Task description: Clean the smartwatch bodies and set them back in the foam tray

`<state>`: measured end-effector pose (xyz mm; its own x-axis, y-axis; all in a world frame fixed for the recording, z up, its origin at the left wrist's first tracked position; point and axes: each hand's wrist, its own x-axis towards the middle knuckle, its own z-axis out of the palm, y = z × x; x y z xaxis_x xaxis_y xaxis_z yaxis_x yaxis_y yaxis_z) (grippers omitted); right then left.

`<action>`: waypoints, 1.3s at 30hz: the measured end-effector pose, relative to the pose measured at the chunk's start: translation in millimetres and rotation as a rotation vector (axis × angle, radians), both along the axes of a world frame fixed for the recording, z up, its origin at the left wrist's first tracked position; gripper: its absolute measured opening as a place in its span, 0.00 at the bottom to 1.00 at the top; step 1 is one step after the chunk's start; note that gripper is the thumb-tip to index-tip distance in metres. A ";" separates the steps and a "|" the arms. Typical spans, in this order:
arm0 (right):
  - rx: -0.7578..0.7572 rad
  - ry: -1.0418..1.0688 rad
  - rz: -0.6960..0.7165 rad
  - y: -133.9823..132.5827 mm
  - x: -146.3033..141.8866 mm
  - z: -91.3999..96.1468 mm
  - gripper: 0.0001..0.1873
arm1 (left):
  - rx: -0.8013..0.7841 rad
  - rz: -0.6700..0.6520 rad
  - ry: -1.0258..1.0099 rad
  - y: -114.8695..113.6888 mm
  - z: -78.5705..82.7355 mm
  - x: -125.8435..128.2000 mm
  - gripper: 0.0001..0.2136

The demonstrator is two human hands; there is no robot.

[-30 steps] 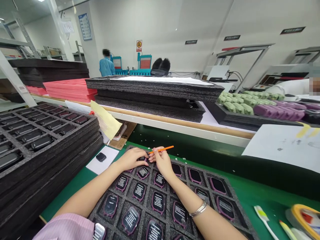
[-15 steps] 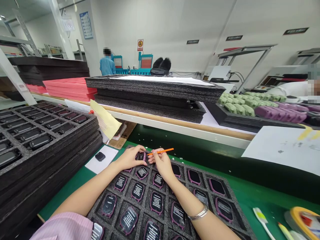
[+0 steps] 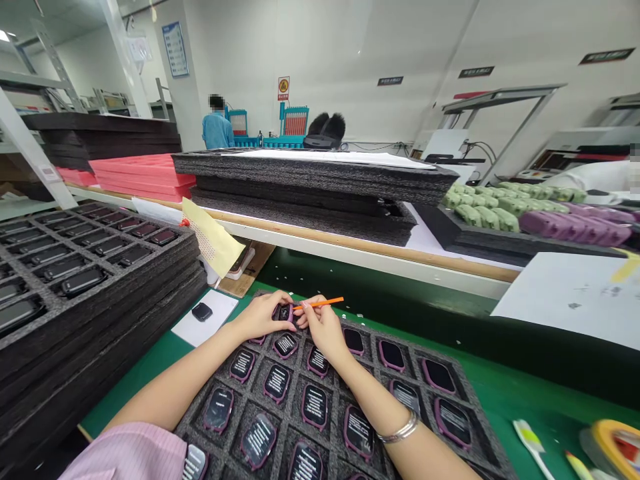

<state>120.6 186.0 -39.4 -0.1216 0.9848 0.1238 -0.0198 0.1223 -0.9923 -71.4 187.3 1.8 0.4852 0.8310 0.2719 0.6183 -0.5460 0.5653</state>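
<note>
A dark foam tray (image 3: 400, 373) lies on the green bench in front of me, its pockets filled with several small purple-rimmed watch bodies. My left hand (image 3: 260, 315) holds one watch body (image 3: 284, 312) tilted up at the tray's far left corner. My right hand (image 3: 320, 323) grips a thin orange stick (image 3: 323, 303), and the stick's tip touches that watch body. A metal bracelet sits on my right wrist.
A tall stack of foam trays with dark parts (image 3: 75, 287) stands at my left. A single watch body lies on a white card (image 3: 203, 312). A shelf (image 3: 350, 250) above the bench carries foam stacks and green and purple parts. Brushes (image 3: 533, 443) and a tape roll lie right. A person (image 3: 217, 127) stands far off.
My left hand has lifted the watch body out of its pocket and tilted it up. The right hand with the orange stick stays close against it.
</note>
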 end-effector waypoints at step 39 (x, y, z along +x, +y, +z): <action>-0.024 -0.171 0.043 11.9 15.6 -5.2 0.17 | 0.020 0.047 0.040 5.1 0.8 21.6 0.21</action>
